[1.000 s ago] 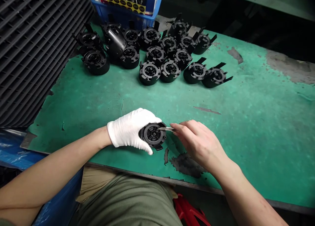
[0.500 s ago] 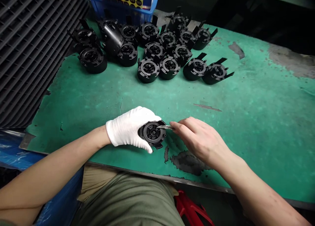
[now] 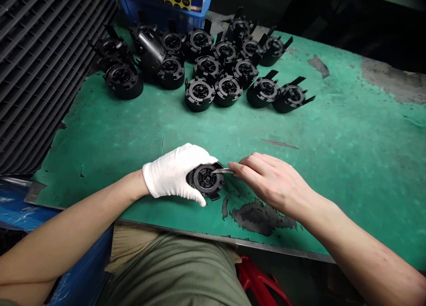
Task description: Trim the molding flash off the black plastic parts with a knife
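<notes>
A round black plastic housing [image 3: 207,180] with a ringed, ribbed face turned up is held over the front half of the green bench. My left hand [image 3: 181,170], in a white glove, wraps its left side with thumb and fingers. My bare right hand [image 3: 266,175] pinches a thin metal blade [image 3: 222,170], perhaps a knife or tweezers. The blade's tip reaches the inner part of the housing's face near its centre. Most of the tool's handle is hidden inside my right fingers.
Several similar black housings [image 3: 199,93] stand along the back of the green bench top [image 3: 349,164]. A blue bin [image 3: 163,19] with papers is behind them. A black slatted panel [image 3: 49,75] leans at the left. Something red [image 3: 259,281] is below the bench edge.
My right hand and forearm have shifted slightly, the wrist moving a little right. The blade tip stays at the housing's face, and my left hand keeps its hold.
</notes>
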Demonstrator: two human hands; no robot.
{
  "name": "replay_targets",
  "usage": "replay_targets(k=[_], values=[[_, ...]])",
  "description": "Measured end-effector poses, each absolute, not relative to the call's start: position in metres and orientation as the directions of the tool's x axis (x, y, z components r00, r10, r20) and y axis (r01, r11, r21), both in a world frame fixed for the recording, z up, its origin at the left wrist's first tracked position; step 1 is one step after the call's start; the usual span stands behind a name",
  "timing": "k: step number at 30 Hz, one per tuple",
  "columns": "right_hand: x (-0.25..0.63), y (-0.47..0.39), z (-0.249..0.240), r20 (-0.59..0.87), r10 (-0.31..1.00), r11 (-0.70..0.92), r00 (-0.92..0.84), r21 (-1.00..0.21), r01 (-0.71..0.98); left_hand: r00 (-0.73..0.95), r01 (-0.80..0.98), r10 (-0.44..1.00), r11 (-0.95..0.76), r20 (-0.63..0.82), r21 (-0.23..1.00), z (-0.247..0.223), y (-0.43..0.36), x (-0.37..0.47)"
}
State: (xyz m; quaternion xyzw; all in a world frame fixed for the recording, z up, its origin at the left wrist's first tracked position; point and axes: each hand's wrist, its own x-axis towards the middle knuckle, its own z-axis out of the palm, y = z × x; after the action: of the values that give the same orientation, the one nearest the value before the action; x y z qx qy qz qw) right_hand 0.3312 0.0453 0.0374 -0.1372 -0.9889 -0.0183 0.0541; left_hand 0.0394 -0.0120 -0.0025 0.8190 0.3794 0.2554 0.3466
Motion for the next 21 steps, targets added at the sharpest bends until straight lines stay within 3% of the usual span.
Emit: replay_targets(k=[11, 17, 21], values=[[0.330, 0.053, 0.040, 0.094, 0.228, 0.972, -0.969, 0.044, 0.233, 0.571, 0.472, 0.808, -0.465, 0.143, 0.749, -0.004, -0.014, 0.038], [0.334, 0.032, 0.027, 0.218, 0.386, 0.922, -0.897, -0.117, 0.368, 0.575, 0.461, 0.806, -0.459, 0.138, 0.759, -0.002, -0.013, 0.040], [0.334, 0.012, 0.023, 0.239, 0.486, 0.874, -0.840, -0.147, 0.464, 0.590, 0.436, 0.793, -0.470, 0.150, 0.768, -0.004, -0.012, 0.039]])
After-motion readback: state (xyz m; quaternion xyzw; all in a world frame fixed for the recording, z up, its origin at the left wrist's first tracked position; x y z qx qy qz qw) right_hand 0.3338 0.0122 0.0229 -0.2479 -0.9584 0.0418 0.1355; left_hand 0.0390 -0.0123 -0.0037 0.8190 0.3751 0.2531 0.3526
